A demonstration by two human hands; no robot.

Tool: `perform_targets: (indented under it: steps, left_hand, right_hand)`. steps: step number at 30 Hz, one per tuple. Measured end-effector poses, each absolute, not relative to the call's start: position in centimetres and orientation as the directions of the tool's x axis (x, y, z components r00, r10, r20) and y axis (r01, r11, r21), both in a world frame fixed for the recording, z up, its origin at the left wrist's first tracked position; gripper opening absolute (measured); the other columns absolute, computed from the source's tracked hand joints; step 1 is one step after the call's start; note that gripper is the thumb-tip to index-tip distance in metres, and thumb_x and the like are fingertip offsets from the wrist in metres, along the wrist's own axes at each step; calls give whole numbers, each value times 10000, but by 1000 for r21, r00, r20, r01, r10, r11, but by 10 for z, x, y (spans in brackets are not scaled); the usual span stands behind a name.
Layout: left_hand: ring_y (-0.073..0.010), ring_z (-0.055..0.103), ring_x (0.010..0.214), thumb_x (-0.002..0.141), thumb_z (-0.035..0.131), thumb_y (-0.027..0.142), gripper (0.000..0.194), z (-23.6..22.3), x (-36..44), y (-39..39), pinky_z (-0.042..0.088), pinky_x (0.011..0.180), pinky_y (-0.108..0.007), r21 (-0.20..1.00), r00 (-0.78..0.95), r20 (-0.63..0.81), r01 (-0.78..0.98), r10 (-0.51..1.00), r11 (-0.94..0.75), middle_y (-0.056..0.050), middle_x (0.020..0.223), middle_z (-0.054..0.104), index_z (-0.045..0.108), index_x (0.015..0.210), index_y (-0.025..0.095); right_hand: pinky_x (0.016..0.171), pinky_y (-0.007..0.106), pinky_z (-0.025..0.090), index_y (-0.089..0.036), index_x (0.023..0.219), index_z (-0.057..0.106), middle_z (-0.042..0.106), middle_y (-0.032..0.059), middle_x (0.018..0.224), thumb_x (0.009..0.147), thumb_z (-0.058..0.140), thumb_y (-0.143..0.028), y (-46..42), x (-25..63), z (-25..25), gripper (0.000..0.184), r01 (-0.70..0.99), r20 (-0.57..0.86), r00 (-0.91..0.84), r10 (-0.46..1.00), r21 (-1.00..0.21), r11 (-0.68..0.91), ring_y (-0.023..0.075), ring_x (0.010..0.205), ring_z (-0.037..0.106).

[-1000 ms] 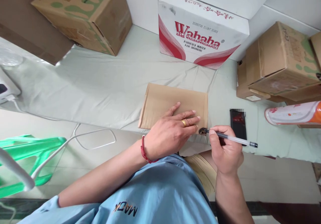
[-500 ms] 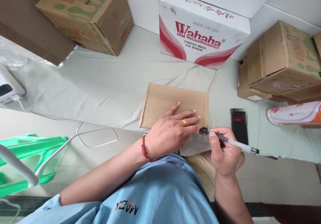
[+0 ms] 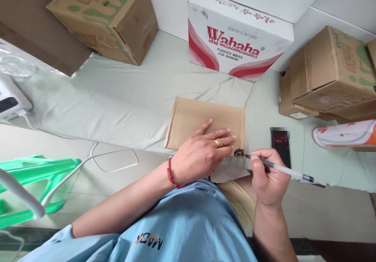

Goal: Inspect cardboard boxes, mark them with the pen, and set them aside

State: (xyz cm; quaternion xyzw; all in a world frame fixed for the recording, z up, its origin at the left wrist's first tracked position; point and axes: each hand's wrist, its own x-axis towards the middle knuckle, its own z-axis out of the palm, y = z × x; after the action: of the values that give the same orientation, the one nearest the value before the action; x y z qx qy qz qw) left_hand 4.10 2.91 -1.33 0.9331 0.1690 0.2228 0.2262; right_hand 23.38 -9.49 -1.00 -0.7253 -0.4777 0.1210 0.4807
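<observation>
My left hand (image 3: pixel 202 154) lies flat with fingers spread on a brown paper piece with folded edges (image 3: pixel 205 115), perhaps an envelope, on the pale green cloth. Between the fingers of my right hand (image 3: pixel 268 176) is a gel pen (image 3: pixel 289 170) with a translucent barrel, its tip pointing left. The tip is beside a black, scribbled-looking patch (image 3: pixel 239 152) at the paper's near right corner. I cannot tell whether the tip touches the paper. My left palm and forefingers cover part of the sheet.
A dark phone-like object (image 3: pixel 281 148) lies to the right. Behind stand a white Wahaba-style water carton (image 3: pixel 237 42) and brown cartons (image 3: pixel 105 23). A white cylindrical pack (image 3: pixel 342 133) is far right. A green plastic stool (image 3: pixel 38 183) and white cable (image 3: pixel 114 170) are at left, below the cloth-covered edge.
My right hand and the pen have moved slightly to the right, drawing the tip away from the black patch. My left hand stays pressed on the paper.
</observation>
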Motion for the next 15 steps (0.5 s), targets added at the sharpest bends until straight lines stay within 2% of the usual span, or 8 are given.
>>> perform_targets:
  steps: [4, 15]
  left_hand:
    - [-241, 651, 1493, 1112, 579, 180, 225, -13, 40, 29, 240, 1427, -563, 499, 846, 324, 228, 424, -836, -50, 1479, 768, 797, 1150, 222]
    - [-252, 653, 1492, 1123, 558, 185, 238, -12, 42, 29, 260, 1419, -581, 496, 846, 331, 221, 419, -840, -51, 1482, 767, 789, 1172, 214]
  right_hand:
    - [519, 234, 431, -201, 879, 710, 607, -38, 654, 1000, 707, -302, -97, 241, -11, 158, 553, 282, 557, 781, -827, -96, 109, 533, 530]
    - [551, 227, 454, -209, 959, 729, 628, -47, 689, 1011, 717, -270, -101, 248, -17, 81, 598, 293, 464, 836, -800, -52, 99, 552, 537]
